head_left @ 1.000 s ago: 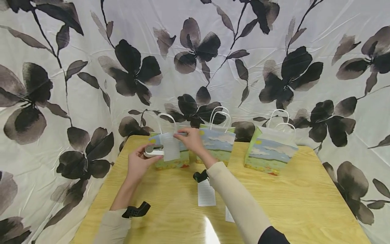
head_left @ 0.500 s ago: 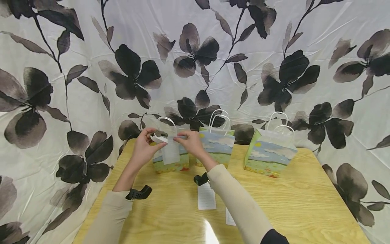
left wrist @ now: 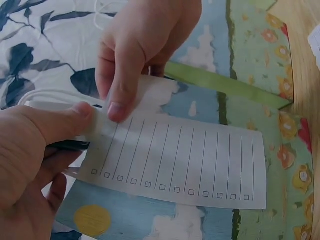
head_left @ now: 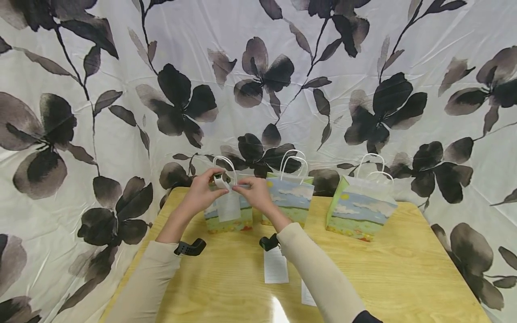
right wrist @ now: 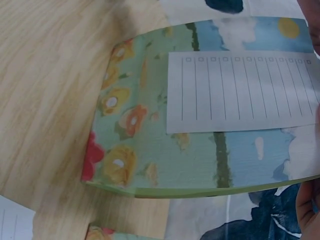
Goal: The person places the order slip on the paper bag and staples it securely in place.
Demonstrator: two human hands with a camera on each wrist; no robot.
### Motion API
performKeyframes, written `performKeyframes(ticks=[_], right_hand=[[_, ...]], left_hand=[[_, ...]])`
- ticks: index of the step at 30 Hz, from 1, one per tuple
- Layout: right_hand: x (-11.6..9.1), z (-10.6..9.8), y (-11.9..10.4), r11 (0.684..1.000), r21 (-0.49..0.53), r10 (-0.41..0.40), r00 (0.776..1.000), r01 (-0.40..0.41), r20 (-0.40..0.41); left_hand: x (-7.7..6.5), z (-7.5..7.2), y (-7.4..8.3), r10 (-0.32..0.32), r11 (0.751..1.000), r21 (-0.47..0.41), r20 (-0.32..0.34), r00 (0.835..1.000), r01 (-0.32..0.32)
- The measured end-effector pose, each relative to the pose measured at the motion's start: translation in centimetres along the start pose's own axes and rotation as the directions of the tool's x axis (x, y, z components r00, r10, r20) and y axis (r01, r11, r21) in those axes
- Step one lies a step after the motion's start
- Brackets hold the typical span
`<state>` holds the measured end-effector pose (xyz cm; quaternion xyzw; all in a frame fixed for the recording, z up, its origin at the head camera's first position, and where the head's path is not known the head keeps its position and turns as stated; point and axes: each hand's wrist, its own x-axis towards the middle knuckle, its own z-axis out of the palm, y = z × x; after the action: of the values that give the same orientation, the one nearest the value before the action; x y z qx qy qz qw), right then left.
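Note:
My left hand (head_left: 198, 192) holds a small white-and-grey stapler (head_left: 221, 181) at the top edge of the leftmost paper gift bag (head_left: 246, 216). A white checklist sheet (left wrist: 175, 162), ruled with lines and small boxes, lies against the bag's painted front. My right hand (head_left: 257, 193) pinches the top of that sheet together with the bag's rim, thumb in front. In the left wrist view, the left thumb presses on top of the stapler, whose jaws are mostly hidden by fingers and paper. The right wrist view shows the sheet (right wrist: 235, 95) flat over the bag's picture of sky and flowers.
Two matching bags, a middle one (head_left: 288, 199) and a right one (head_left: 359, 208), stand along the back of the wooden table (head_left: 387, 278). Two more ruled sheets lie nearer the front, one sheet (head_left: 276, 267) partly below the right wrist. A floral cloth (head_left: 258, 121) hangs behind.
My left hand has moved up and right, bringing the stapler from beside the sheet onto its top edge at the bag's rim. The right hand keeps its pinch with little movement.

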<state>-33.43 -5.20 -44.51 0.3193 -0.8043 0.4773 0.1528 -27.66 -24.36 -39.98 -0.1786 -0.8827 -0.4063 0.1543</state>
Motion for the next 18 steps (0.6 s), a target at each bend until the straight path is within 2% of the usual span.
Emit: performKeyframes(ticks=[4,10,18], right_hand=[[0.08,-0.06,-0.13,1.0,0.014,-0.028,0.999,0.028,-0.016],[0.05,-0.02,-0.13,1.0,0.0,-0.004,1.0,0.004,0.014],[-0.29,0.19,-0.17,1.0,0.014,-0.016,1.0,0.016,0.0]], left_hand=[[0.38,-0.05,-0.06,0.028,0.999,0.027,0.04,0.999,-0.029],[0.54,-0.17,-0.21,0.011,0.997,0.072,0.141,0.99,-0.021],[0.67,0.0,-0.32,0.027,0.975,0.21,0.209,0.978,-0.071]])
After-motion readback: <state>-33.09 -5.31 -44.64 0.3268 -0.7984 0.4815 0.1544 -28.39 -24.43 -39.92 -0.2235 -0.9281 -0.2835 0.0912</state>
